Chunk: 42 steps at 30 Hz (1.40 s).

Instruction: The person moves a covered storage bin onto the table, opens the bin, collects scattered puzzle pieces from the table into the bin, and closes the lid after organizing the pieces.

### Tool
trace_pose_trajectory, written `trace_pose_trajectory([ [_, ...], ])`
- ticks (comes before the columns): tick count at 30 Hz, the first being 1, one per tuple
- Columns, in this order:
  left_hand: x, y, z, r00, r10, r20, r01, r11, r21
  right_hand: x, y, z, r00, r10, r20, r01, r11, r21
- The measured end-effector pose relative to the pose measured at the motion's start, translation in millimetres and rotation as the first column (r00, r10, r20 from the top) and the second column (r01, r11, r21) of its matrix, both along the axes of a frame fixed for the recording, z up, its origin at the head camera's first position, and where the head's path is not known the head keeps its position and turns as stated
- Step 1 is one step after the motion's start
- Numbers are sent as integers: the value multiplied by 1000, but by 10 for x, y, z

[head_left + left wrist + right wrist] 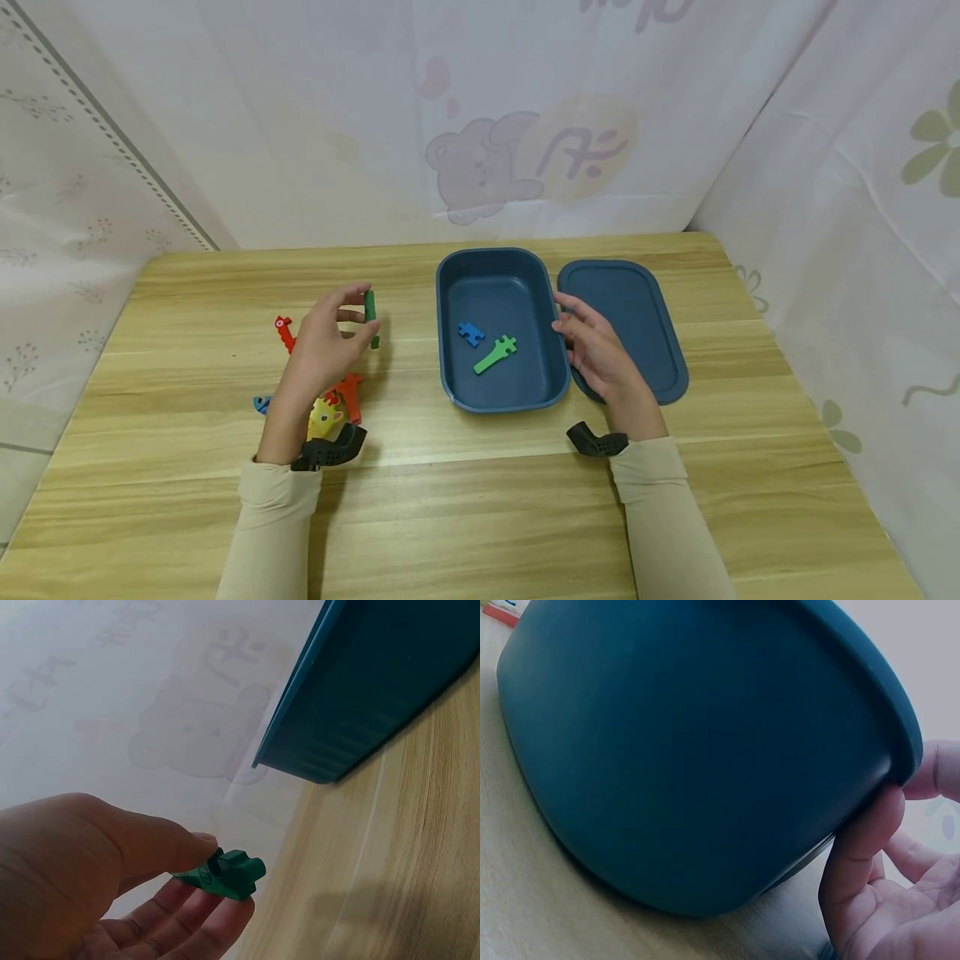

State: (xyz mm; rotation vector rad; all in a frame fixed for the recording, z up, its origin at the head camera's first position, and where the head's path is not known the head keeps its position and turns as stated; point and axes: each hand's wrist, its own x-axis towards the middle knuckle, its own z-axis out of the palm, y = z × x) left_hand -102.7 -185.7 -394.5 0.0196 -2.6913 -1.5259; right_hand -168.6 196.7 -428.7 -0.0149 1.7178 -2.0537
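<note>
Green puzzle piece point(371, 312) sits pinched in the left hand point(322, 346) above the counter point(480, 508); the right hand point(600, 354) steadies the blue box point(450, 392) with thumb on its wall. Best to carry it level over the rim before releasing.

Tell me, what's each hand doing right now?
Left hand pinches green piece above table. Right hand touches blue box wall. Nothing between piece and box.
</note>
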Motion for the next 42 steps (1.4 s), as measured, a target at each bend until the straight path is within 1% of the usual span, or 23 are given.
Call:
trace_pose_trajectory([
  [8, 2, 21, 23, 999, -33, -3, 33, 999, 32, 3, 10, -2, 1000, -9, 8, 9, 1000, -4],
  [15, 4, 61, 57, 999, -41, -1, 41, 997, 63, -3, 11, -5, 1000, -1, 1, 1, 1000, -6],
  [25, 1, 106, 44, 998, -58, -18, 59, 995, 80, -1, 11, -4, 1000, 1, -1, -1, 1000, -7],
  [34, 1, 92, 54, 998, -56, 16, 54, 994, 99, -4, 8, 1, 1000, 1, -1, -1, 1000, -13],
  [42, 5, 116, 67, 999, -52, 8, 51, 995, 89, 2, 12, 2, 1000, 9, -5, -9, 1000, -14],
])
